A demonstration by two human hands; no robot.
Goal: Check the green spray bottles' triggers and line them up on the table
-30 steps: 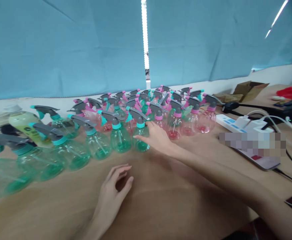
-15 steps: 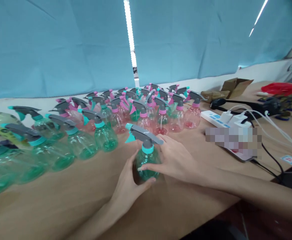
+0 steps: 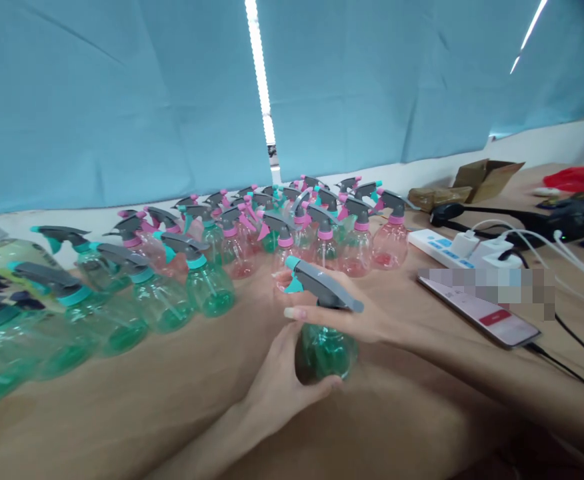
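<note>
A green see-through spray bottle (image 3: 331,350) with a grey trigger head and turquoise nozzle is in front of me, close above or on the brown table (image 3: 172,413); I cannot tell which. My left hand (image 3: 279,383) wraps round the lower body, its thumb across the near side. Higher up, at the neck, my right hand (image 3: 369,319) closes round the collar, the thumb across its front and hiding the turquoise ring. The other right fingers are partly behind the trigger head, which points to the left.
Several green spray bottles (image 3: 212,293) stand at left, and pink ones (image 3: 391,243) crowd the back. To the right are a power strip (image 3: 435,248) with white plugs, a phone (image 3: 482,313), cables, a black headset (image 3: 512,215) and an open cardboard box (image 3: 487,180).
My right hand has shifted up from the bottle's body to its neck. The bottle and both hands appear further right and a little lower in the view, which has also shifted.
</note>
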